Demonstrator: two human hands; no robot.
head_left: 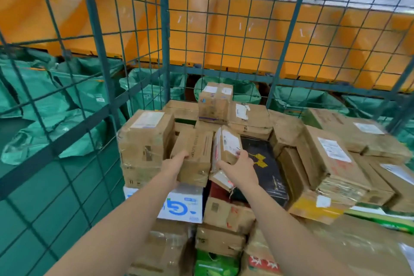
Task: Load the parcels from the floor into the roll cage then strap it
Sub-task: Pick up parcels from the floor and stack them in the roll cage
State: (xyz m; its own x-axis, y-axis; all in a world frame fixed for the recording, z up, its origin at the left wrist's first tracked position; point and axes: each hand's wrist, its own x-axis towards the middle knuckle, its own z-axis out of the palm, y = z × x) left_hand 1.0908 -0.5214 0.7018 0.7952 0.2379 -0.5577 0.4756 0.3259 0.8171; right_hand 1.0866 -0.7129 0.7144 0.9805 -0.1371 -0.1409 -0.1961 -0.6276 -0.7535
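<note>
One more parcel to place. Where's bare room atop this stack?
Bare: the black box top, between the small parcel in the right hand and the leaning cartons; also the flat carton behind the brown box in the left hand. Crowded on the right.

- The roll cage [164, 29] is showing painted green metal, wire mesh and tube, with the paint looking dull and scuffed.
- The cardboard parcels [145, 136] are looking matt, brown and slightly creased.
- The clear tape [147, 152] is shining glossy across them.
- The paper labels [333, 149] are lying white and smooth.
- The black box [266, 163] is gleaming — smooth, glossy.
- The green sacks [44, 101] are looking like crinkled woven plastic — faintly shiny.
</note>
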